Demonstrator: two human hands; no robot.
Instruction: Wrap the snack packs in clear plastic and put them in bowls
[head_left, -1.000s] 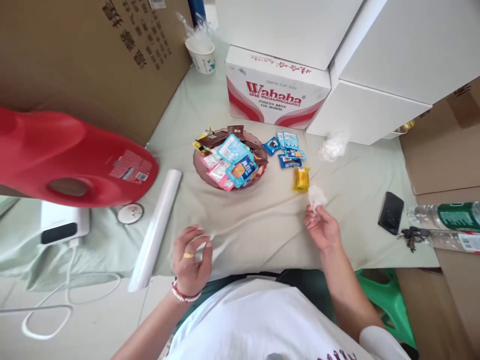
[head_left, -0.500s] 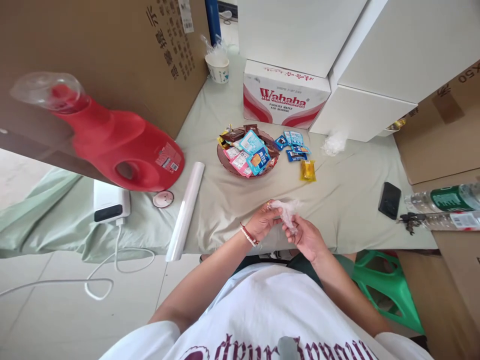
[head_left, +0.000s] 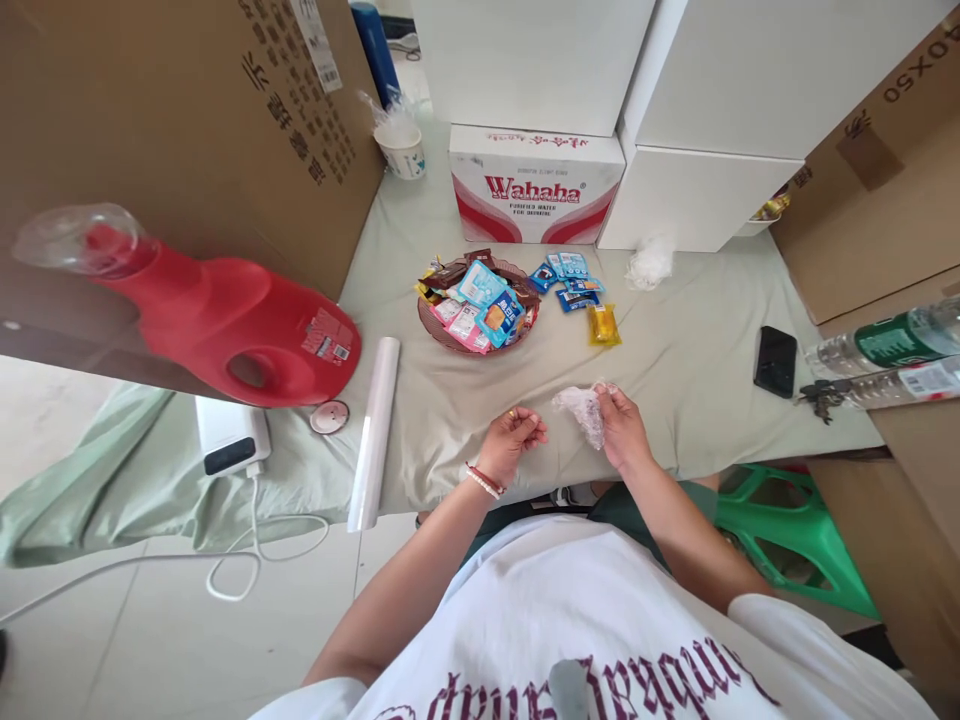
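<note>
My right hand (head_left: 621,428) is closed on a crumpled piece of thin clear plastic (head_left: 579,408), held just above the pale green cloth (head_left: 675,390) near the table's front edge. A short way to its left, my left hand (head_left: 511,440) has its fingers curled in, with a ring and a bead bracelet; I cannot make out anything in it. Beyond both hands stands a brown dish (head_left: 442,333) heaped with small snack packets. Blue packets (head_left: 570,283) and a yellow one (head_left: 602,325) lie on the cloth right of the dish.
A red jug (head_left: 225,320) lies on its side at the left, beside a power bank (head_left: 229,440), a white roll (head_left: 375,430) and a small round disc (head_left: 328,416). A black phone (head_left: 775,360), keys and water bottles (head_left: 885,345) are at the right. Cardboard and white boxes ring the table; a green stool (head_left: 787,540) stands below.
My right hand brought the crumpled plastic in from further out and both hands met on it. Now the left hand has come off, and the right hand alone holds it.
</note>
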